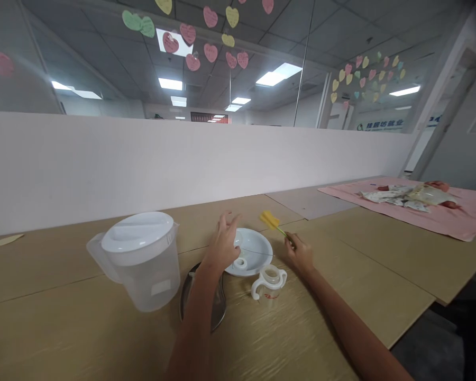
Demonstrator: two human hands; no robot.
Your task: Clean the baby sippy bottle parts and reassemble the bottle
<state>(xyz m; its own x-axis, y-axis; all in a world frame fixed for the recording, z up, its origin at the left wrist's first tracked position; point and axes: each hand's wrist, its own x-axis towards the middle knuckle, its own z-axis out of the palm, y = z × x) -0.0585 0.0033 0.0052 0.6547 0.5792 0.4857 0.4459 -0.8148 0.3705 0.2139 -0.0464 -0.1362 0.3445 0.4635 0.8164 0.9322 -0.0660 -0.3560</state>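
My right hand [299, 252] is closed around the thin green handle of a yellow bottle brush [269, 219], its soft head pointing up and left. Over the left side of a white bowl [262, 244] is my left hand [223, 244], fingers apart. Beside its fingers in the bowl sits a clear dome-like piece [238, 239], partly hidden. A white ring [241, 263] lies near the bowl's front rim. Just in front stands an uncapped baby bottle [270, 283] with two white handles. A metal kidney dish [219, 312] is partly covered by my left forearm.
A lidded clear plastic pitcher [146, 264] stands left of the dish. At the far left lies a flat pale spoon-shaped piece [8, 240]. On the right, a dressed baby doll [420, 194] lies on a pink cloth [456, 222]. A white low wall [182, 159] runs behind the table.
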